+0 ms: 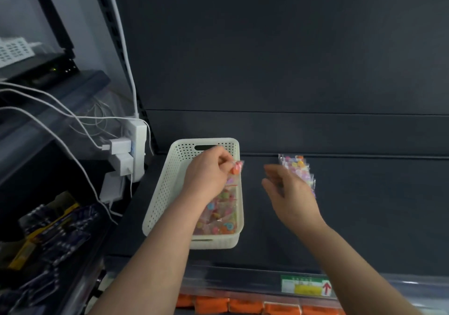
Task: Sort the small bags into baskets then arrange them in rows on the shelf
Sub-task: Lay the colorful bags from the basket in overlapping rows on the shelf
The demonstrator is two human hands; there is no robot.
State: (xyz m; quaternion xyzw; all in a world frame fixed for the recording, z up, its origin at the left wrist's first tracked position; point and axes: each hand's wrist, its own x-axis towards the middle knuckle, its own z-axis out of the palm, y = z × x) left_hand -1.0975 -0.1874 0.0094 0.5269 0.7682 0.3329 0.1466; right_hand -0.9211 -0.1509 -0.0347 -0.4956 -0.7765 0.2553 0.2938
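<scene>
A white perforated basket (pixel 165 188) stands on the dark shelf (pixel 364 205) and holds several small clear bags of colourful beads (pixel 222 220). My left hand (pixel 209 171) is above the basket and pinches one small bag (pixel 237 167) by its top. A row of the same small bags (pixel 300 168) lies on the shelf to the right. My right hand (pixel 289 190) hovers between basket and row with fingers loosely spread, blurred, holding nothing that I can see.
A white power strip with chargers and cables (pixel 131 154) hangs left of the basket. Dark packages (pixel 48 237) fill the lower left shelf. Orange packs (pixel 243 306) sit under a price label (pixel 306 286) on the shelf's front edge. The shelf's back wall is dark.
</scene>
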